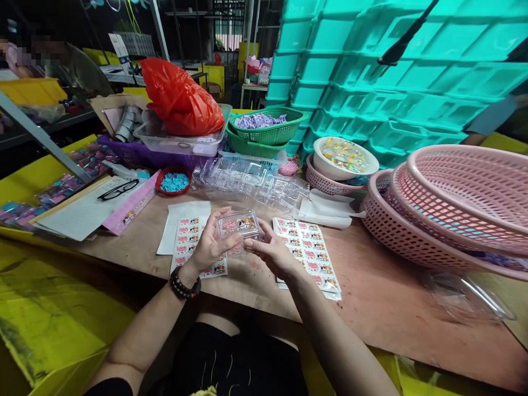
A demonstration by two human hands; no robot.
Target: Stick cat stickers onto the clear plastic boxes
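Observation:
Between both hands is a small clear plastic box point(240, 224) with a cat picture and pink print showing on its top. My left hand point(212, 242) is closed around its left side, thumb across the front. The right side is gripped by my right hand point(270, 245), thumb at the near corner. A sheet of cat stickers point(187, 236) lies under my left hand, overlapping a white sheet point(167, 236). To the right, a stack of similar sticker sheets point(317, 256) lies beside my right wrist. What the box contains, if anything, I cannot make out.
Nested clear plastic boxes point(251, 181) lie behind the hands. A red bowl point(192, 181) of blue pieces and glasses point(118, 190) on papers are at left. Pink baskets point(388, 236) stand at right, before stacked teal crates point(396, 82). A red bag point(181, 102) sits at the back.

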